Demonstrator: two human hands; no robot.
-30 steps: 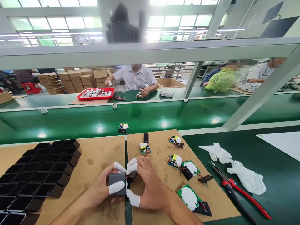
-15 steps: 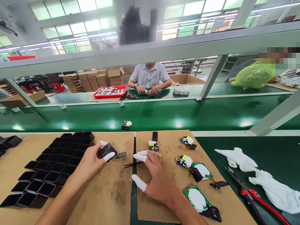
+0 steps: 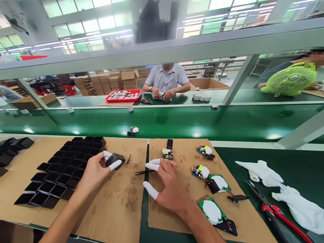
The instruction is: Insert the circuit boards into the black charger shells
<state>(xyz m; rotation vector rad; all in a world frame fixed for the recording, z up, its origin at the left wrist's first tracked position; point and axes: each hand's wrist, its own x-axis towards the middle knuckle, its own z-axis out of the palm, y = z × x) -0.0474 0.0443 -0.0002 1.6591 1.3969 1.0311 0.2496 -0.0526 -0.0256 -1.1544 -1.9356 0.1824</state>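
My left hand (image 3: 95,172), with white finger cots on thumb and finger, grips a small black plastic housing (image 3: 115,159). A small thin board (image 3: 128,159) sticks out at the housing's right end. My right hand (image 3: 168,187) hovers to the right over the cardboard, its cot-covered thumb and forefinger spread apart. Dark tweezers (image 3: 143,172) point left from behind its fingers and appear held by the curled ones; their rear end is hidden. Beyond this hand lies a circuit board with a black piece (image 3: 167,154). To its right sit several more boards, one a green board with white filler (image 3: 212,210).
Rows of black housings (image 3: 58,173) stand on the left cardboard. Red-handled pliers (image 3: 268,206) and white gloves (image 3: 298,206) lie at right. Across the green belt (image 3: 162,118) a person (image 3: 165,79) works beside a red tray (image 3: 124,100). A green fan (image 3: 291,79) stands far right.
The view has shifted slightly. The small board at the housing has turned from lying flat to nearly edge-on. Both hands keep their holds, and the tweezers have moved a little farther away from me.
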